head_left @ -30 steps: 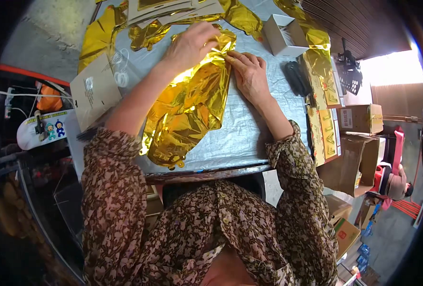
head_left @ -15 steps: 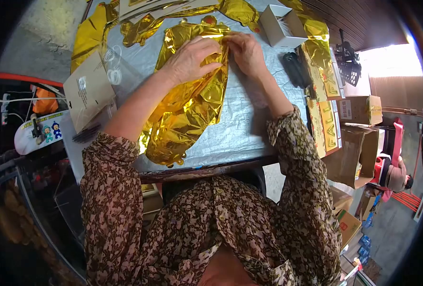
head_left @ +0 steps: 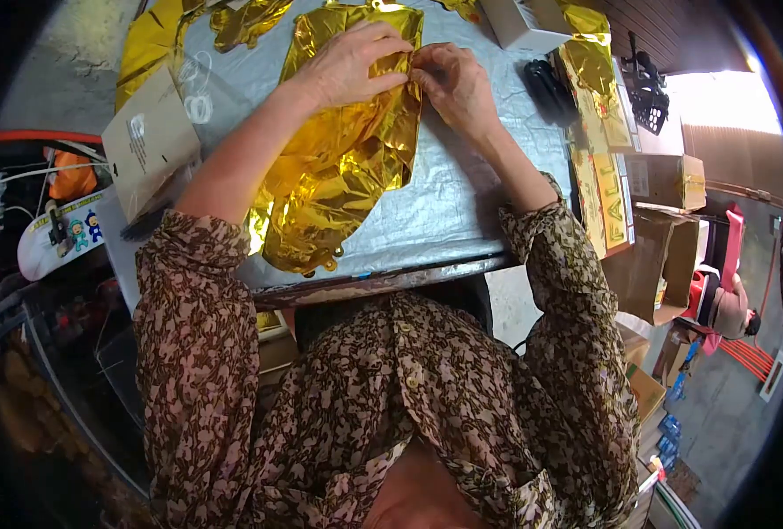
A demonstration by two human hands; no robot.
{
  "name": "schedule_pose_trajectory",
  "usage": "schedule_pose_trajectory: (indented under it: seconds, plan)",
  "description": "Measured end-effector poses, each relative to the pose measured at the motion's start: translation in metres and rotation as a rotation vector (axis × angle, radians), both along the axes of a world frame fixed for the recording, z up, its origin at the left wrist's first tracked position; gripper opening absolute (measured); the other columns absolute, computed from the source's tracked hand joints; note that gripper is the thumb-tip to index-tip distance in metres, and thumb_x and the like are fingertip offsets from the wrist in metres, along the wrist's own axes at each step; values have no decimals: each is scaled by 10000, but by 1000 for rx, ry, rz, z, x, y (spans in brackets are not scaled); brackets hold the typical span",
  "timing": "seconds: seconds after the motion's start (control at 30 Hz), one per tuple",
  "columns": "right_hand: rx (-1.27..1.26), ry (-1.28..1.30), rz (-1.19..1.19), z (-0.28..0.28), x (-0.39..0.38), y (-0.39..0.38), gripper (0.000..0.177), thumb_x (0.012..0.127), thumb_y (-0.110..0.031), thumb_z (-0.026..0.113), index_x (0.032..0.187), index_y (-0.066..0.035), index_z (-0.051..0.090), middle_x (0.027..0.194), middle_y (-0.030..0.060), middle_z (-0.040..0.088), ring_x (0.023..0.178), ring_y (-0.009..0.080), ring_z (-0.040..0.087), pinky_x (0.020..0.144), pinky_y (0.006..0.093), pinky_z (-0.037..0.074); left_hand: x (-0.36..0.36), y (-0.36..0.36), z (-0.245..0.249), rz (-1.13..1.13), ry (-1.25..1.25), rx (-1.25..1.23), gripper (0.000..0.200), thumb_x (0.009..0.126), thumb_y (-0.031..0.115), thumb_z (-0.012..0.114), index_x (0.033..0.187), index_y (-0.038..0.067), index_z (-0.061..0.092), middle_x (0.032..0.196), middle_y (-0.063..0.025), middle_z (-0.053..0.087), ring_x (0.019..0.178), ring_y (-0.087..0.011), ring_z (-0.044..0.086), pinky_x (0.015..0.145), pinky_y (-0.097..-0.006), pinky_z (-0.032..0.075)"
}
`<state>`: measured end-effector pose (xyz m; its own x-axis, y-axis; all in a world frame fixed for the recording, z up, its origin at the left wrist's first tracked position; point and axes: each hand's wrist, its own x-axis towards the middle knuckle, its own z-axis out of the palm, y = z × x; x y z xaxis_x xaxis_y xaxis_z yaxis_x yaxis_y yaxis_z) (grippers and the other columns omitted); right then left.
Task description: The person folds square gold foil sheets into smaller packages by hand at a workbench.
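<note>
A flat, uninflated gold foil balloon [head_left: 321, 194] lies wrinkled on the table before me, with small tabs at its near end. My left hand [head_left: 354, 66] rests across its upper part, with fingertips and thumb at the right edge, closed on the foil. From the right, my right hand [head_left: 455, 84] pinches that same edge between bent fingers and thumb. The two hands' fingertips almost meet there. Exactly what lies between the right fingertips is too small to make out beyond the foil edge.
A silver-grey sheet covers the table [head_left: 462, 212]. On the left stand a cardboard piece [head_left: 149, 145] and clear looped strands [head_left: 199, 108]. More gold foil [head_left: 250, 22], a white box [head_left: 528, 22] and a black object [head_left: 550, 93] lie farther off. Cartons [head_left: 665, 264] and another person [head_left: 722, 304] are at right.
The view has tilted, so the table sits higher in the picture. Both hands have slid along the balloon's right edge toward me, still gripping it.
</note>
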<state>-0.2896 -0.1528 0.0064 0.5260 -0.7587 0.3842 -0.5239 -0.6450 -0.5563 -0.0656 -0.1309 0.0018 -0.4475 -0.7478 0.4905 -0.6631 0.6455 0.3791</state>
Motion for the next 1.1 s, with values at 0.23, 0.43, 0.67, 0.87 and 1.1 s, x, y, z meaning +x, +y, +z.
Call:
schedule_pose_trajectory:
  seconds: [0.23,0.43,0.67,0.87,1.1]
  plan:
    - [-46,-39,-1,-2,-7,31,148,852,-58,766,1000,-45,765,1086,76,716,1032,283,624,923,370,519,3,1,3,-51,-62,33,405,926,261,723,1293,94,682,1211,-104,607,1125,-285,609,988,-392,504]
    - [-78,-34,63,-6,-12,49,185,833,-52,770,1018,-45,773,1150,91,720,1074,299,633,932,397,517,4,2,5,-50,-105,6,421,931,267,719,1310,88,672,1261,-121,606,1151,-303,609,990,-398,510]
    - [-240,28,140,-6,-14,71,245,867,-36,721,1111,-18,733,1209,122,708,1196,326,624,1067,462,457,5,-1,5,-22,-153,10,458,933,283,711,1334,73,647,1301,-135,602,1197,-322,596,1039,-414,489]
    - [-248,62,144,-5,-13,71,241,887,-33,704,1127,-13,716,1212,124,705,1209,316,626,1117,482,420,0,-1,13,-6,-130,33,421,955,284,680,1332,99,653,1284,-127,605,1182,-320,598,1025,-400,494]
    - [-323,140,175,0,-16,76,240,892,-53,707,1129,-18,715,1216,125,701,1211,306,626,1087,463,454,0,-9,8,-32,-203,10,377,980,292,652,1319,128,673,1238,-103,596,1115,-300,601,978,-402,499]
